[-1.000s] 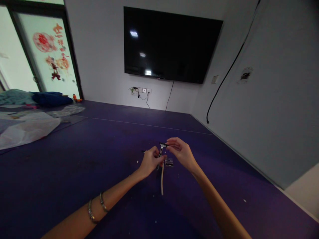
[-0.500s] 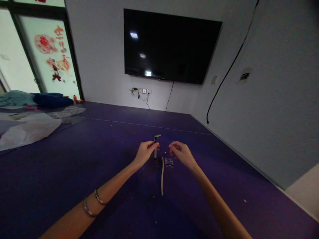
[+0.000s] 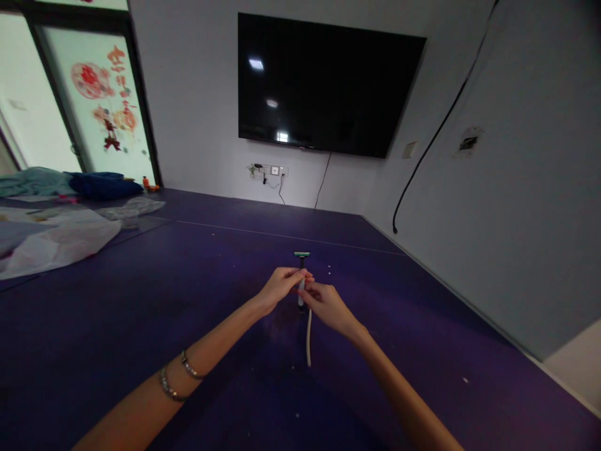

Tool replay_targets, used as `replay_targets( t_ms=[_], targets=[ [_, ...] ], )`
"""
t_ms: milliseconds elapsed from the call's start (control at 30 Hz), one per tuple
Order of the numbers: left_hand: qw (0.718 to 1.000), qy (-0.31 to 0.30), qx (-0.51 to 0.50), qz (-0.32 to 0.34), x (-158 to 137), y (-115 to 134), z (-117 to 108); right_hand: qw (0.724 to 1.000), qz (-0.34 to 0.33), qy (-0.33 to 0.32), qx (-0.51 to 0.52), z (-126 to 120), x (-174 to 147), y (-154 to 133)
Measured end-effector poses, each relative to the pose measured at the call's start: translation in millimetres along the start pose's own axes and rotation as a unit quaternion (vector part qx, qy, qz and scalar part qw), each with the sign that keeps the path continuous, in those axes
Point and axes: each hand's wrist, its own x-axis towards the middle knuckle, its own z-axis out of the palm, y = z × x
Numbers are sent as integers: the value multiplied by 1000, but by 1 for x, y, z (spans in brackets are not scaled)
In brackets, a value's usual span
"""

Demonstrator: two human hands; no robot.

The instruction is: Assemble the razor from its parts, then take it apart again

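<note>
Head view: a purple surface, with a television at twelve o'clock, a door at ten and, at six, an upright razor, pinched narrowly by the left hand and, just lower, the right hand.

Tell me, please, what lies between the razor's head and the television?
In the head view, purple surface with a thin pale line across it, then wall with a dark cable, separates the razor's head from the television.

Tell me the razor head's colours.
The razor head looks black with a green strip, seen best in the head view.
</note>
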Motion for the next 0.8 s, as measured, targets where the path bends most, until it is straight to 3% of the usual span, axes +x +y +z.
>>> replay_targets(
  t_ms=[67,167,300,433,800],
  targets=[
    [999,-9,46,-24,2,1,-7,999,18,22,-21,3,1,2],
    [984,-16,146,-96,9,3,-29,993,96,25,-69,7,3,11],
    [974,49,174,-134,18,4,-66,972,195,-38,-123,14,2,25],
    [975,75,156,-137,25,0,-94,959,232,-103,-127,20,-1,28],
    [983,45,111,-139,23,2,-101,952,259,-121,-107,29,0,25]
  ],
)
